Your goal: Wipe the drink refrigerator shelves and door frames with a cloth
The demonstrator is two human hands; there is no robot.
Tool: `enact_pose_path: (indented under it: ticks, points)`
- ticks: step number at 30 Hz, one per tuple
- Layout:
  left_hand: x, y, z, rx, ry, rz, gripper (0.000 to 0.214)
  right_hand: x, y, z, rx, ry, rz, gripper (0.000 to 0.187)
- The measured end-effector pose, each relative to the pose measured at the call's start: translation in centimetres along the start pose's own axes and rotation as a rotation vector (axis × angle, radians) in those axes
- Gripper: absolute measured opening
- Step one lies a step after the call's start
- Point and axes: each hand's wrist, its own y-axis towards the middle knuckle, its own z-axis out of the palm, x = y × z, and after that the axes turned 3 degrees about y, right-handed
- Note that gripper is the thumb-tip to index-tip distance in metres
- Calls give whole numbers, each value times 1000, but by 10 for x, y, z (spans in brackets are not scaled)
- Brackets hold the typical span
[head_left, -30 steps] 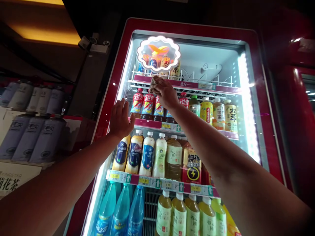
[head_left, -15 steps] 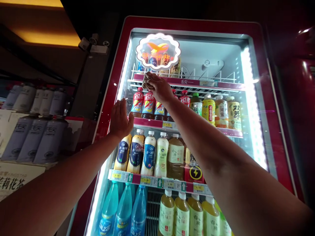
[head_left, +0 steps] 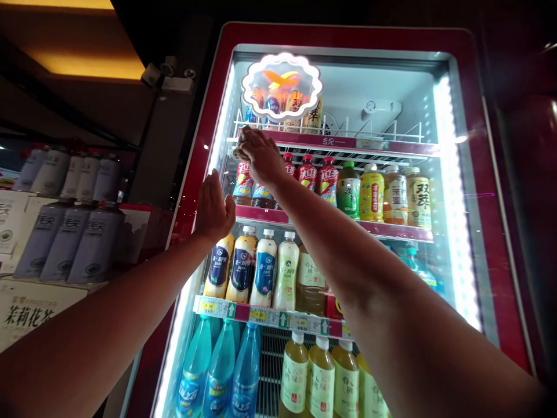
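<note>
Dim, but probably a shop: display fridge (head_left: pixel 348 36), bottles (head_left: pixel 286 276), price tags (head_left: pixel 258 314)

Amber light (head_left: pixel 89 65) on a dark ceiling (head_left: pixel 56 26), near a dim wall (head_left: pixel 174 130).

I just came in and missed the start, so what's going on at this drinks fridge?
A person's bare right hand holds a bunched brown cloth, seemingly against the front of a tall, red-framed glass drinks fridge. The cloth is below a white, scallop-edged glowing sign. The open left hand is raised, fingers up, near the fridge's left edge; whether it touches is unclear. Red-capped plastic bottles and slim blue plastic bottles stand on shelves inside.
</note>
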Motion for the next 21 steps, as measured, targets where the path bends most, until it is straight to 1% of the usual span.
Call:
enact_pose_path:
  ticks: [3,5,10,13,15,18,21]
  points:
    - [-1,0,-1,-19,-16,-9,69,11,-8,3,93,41,-107,39]
    - [-2,0,-1,-23,-32,-11,72,13,-10,0,130,54,-122,38]
    - [-1,0,-1,-18,-49,-10,77,7,-14,-6,36,63,-38,39]
    - [0,0,-1,8,-15,-27,72,10,-21,-10,103,79,-83,38]
    - [2,0,0,18,15,-23,67,9,-28,-17,144,100,-101,39]
    - [4,1,2,27,53,4,61,1,-38,-30,110,125,-60,43]
    - [4,1,3,28,74,8,60,-7,-48,-40,82,149,-40,46]
